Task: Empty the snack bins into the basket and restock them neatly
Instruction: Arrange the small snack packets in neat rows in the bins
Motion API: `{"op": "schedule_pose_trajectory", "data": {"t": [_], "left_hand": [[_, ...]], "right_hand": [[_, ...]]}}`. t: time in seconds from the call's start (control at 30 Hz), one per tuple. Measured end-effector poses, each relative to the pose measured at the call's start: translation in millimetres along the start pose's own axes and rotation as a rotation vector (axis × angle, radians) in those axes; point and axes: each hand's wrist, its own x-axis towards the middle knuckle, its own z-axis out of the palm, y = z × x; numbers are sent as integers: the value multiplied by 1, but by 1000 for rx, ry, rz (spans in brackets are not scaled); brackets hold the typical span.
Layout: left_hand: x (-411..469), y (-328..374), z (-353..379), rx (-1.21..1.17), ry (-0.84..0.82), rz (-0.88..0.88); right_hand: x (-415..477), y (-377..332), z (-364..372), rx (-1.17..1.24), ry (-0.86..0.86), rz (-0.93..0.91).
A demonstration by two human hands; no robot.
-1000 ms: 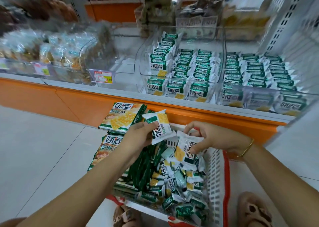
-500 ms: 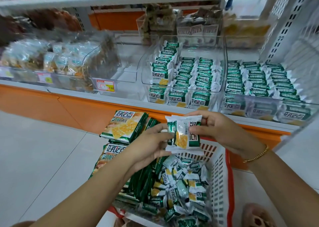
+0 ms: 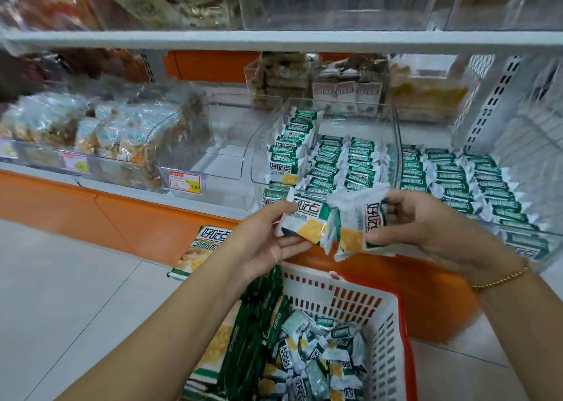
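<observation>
Green-and-white wrappers up at the shelf front, one in each hand! Your left hand (image 3: pixel 265 243) has its grip pinched on the left packet (image 3: pixel 306 221), thumb on the printed face and fingers underneath. Your right hand (image 3: pixel 426 227) has its grip curled round the right packet (image 3: pixel 355 233), thumb below. The two packets touch each other. You're holding them above the white basket (image 3: pixel 388 324), just in front of the middle bin (image 3: pixel 361 117).

This looks like the restocking leg, so make it tidy. The rows in that bin (image 3: pixel 329 163) stand on edge with the green band upward, so turn both packets the same way before they go in. I'd feed one at a time, square against the front packet of its row, and let go only once it leans on its neighbour. Come in over the clear front lip, not through it, because a nudge there could topple a whole row.

The right bin (image 3: pixel 475 181) already looks full, while the clear bin to the left (image 3: pixel 225 144) holds nothing I can see. Plenty of loose packets (image 3: pixel 316 361) lie in the basket beside the large packs (image 3: pixel 253 339), so by my reckoning you're well short of finished.
</observation>
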Motion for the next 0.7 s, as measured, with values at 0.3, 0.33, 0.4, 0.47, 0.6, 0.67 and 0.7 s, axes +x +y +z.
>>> {"op": "schedule_pose_trajectory", "data": {"t": [0.3, 0.33, 0.4, 0.47, 0.6, 0.67, 0.7], "left_hand": [[14, 20, 14, 176, -111, 135], [15, 22, 14, 164, -118, 152], [18, 27, 13, 119, -116, 188], [22, 33, 11, 67, -68, 222], [29, 50, 6, -121, 30, 231], [31, 59, 0, -221, 66, 235], [32, 62, -4, -183, 114, 258]], "right_hand": [[47, -60, 4, -730, -115, -89], [53, -64, 2, -737, -77, -101], [65, -65, -2, -706, -26, -125], [78, -64, -3, -650, -56, -95], [107, -58, 4, -461, -163, 41], [120, -57, 6, -377, -133, 38], [126, -57, 8, -351, -102, 32]]}}
